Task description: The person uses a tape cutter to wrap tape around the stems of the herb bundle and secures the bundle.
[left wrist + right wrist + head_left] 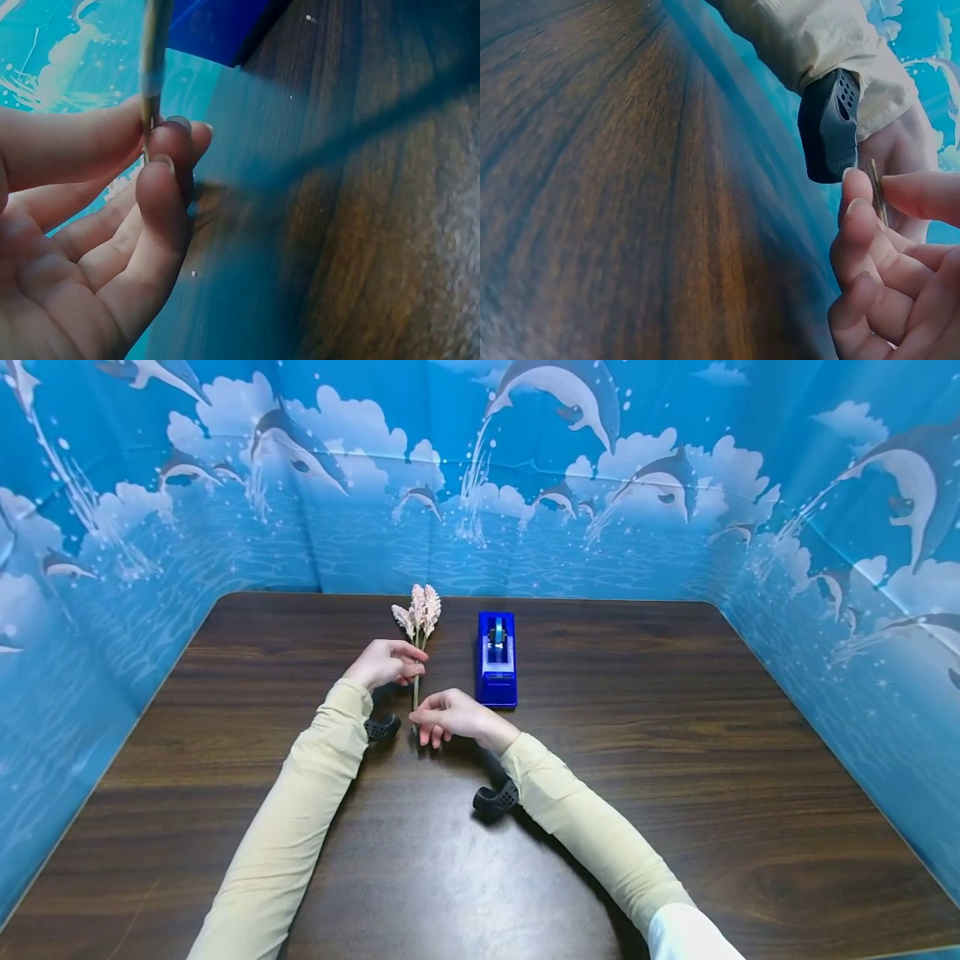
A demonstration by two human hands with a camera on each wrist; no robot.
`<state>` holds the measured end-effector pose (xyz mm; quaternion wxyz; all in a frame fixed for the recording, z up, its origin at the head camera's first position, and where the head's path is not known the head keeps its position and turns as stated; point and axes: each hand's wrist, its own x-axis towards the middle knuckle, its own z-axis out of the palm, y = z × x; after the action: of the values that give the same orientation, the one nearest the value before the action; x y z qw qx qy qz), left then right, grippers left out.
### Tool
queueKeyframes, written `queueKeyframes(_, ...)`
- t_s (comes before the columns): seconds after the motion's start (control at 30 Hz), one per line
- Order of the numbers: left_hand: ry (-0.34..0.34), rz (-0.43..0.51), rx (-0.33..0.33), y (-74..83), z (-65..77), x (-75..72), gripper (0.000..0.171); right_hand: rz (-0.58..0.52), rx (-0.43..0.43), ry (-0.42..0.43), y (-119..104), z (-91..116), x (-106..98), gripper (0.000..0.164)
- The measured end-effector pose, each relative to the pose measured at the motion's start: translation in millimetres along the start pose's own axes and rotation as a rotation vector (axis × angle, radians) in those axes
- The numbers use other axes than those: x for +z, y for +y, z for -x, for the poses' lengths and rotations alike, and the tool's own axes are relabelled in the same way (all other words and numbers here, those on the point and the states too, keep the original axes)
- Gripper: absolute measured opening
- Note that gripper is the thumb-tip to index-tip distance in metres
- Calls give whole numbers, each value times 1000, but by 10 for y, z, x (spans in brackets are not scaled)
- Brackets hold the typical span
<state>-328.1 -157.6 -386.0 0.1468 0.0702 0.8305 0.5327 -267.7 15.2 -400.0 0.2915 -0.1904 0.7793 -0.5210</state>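
Observation:
A small bunch of pale pink artificial flowers (422, 612) stands heads-away from me above the dark table, its thin stems running toward me. My left hand (387, 662) pinches the stems just below the blossoms. Lower down, near the stem ends, my right hand (450, 717) holds them between thumb and fingertips. In the left wrist view the stems (155, 52) pass between the thumb and fingers of the left hand (97, 232). The right wrist view shows the stem ends (877, 191) between the right hand's (900, 270) thumb and fingers.
A blue tape dispenser (497, 681) stands on the table (675, 710) just right of the flowers, close to my right hand. Black wrist cameras (497, 798) hang under both sleeves. A blue dolphin-print curtain (480, 552) surrounds the table's back and sides.

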Motion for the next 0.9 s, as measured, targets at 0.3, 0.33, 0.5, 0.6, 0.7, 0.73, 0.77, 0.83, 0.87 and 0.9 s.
queueKeyframes(0.3,-16,-118,-44,-50,4,-18,32,119,-16,-87,14,-14,34,26)
queueKeyframes(0.33,-25,-128,-55,-52,15,-33,33,127,-23,-105,9,-15,39,26)
queueKeyframes(0.5,-79,-206,-107,-31,104,-111,39,154,-61,-161,-18,-18,63,28)
queueKeyframes(0.6,-94,-264,-114,29,183,-154,42,175,-77,-172,-31,-17,61,28)
queueKeyframes(0.7,-86,-317,-102,90,246,-186,44,195,-99,-174,-53,1,37,29)
queueKeyframes(0.73,-78,-338,-92,112,267,-198,44,200,-105,-175,-66,9,24,29)
queueKeyframes(0.77,-67,-360,-84,133,284,-204,44,205,-115,-175,-81,18,8,30)
queueKeyframes(0.83,-37,-412,-58,173,318,-218,45,208,-128,-169,-128,50,-47,31)
queueKeyframes(0.87,-19,-437,-38,200,334,-222,45,219,-140,-157,-158,73,-91,31)
queueKeyframes(0.9,-1,-460,-18,224,345,-221,44,232,-158,-136,-187,96,-148,32)
